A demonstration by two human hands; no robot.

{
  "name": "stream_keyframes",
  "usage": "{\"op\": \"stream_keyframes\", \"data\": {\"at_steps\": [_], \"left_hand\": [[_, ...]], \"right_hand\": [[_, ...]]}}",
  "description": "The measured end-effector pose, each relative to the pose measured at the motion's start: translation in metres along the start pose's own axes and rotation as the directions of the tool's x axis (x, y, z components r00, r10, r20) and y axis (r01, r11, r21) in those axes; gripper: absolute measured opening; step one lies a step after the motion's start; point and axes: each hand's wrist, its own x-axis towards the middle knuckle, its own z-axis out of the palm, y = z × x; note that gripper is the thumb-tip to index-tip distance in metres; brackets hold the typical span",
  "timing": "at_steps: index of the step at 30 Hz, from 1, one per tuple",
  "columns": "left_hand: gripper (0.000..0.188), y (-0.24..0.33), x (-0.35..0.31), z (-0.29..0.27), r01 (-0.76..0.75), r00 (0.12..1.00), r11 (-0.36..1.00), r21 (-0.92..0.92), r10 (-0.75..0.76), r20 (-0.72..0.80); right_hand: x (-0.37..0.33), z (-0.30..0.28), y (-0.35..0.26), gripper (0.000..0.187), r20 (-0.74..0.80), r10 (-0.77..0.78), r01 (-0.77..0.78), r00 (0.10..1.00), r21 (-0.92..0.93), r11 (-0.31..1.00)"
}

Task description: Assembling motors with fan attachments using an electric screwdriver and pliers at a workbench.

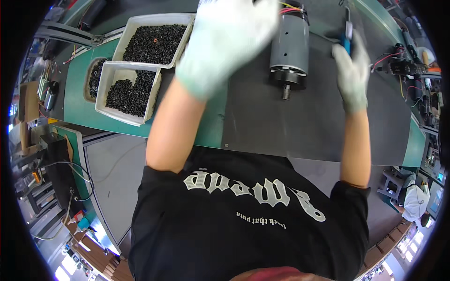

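Note:
A grey cylindrical electric motor lies on the dark mat, its threaded shaft pointing toward me. Red and yellow wires come out at its far end. My left hand, in a white glove, is just left of the motor's far end. Its fingers run past the upper edge of the picture, so their grip is hidden. To the right of the motor, my gloved right hand is closed round a slim tool with a blue handle. The tool's exact kind is unclear, and the hand is slightly blurred.
Two white bins of small black parts stand at the left on the green bench, beside another container of dark parts. Cables and equipment line the right side. Another person is at the far lower right.

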Motion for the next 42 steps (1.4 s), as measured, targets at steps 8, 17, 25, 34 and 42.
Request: {"op": "stream_keyframes", "data": {"at_steps": [8,17,25,34,42], "left_hand": [[0.06,0.022,0.019,0.137,0.853,0.508,0.396,-0.34,-0.476,0.718],[0.08,0.05,0.039,-0.001,0.386,0.919,0.253,-0.887,-0.194,0.344],[0.093,0.059,0.011,-0.022,0.073,0.995,0.056,-0.996,-0.066,0.07],[0.071,0.066,0.009,-0.006,-0.17,0.982,0.078,-0.982,-0.068,-0.175],[0.078,0.059,0.009,-0.012,-0.18,0.981,0.225,-0.957,-0.034,-0.193]], "right_hand": [[0.011,0.041,0.087,0.022,0.637,0.311,-0.657,0.706,0.752,-0.049],[-0.048,-0.043,0.003,0.051,0.371,0.07,-0.377,0.926,0.897,0.232],[-0.018,-0.123,-0.09,0.056,0.354,-0.228,0.279,0.907,-0.099,0.955],[-0.001,-0.113,-0.168,0.056,0.456,0.29,0.019,0.841,-0.562,0.827],[0.008,-0.122,-0.053,0.056,0.531,-0.32,0.509,0.784,-0.256,0.822]]}}
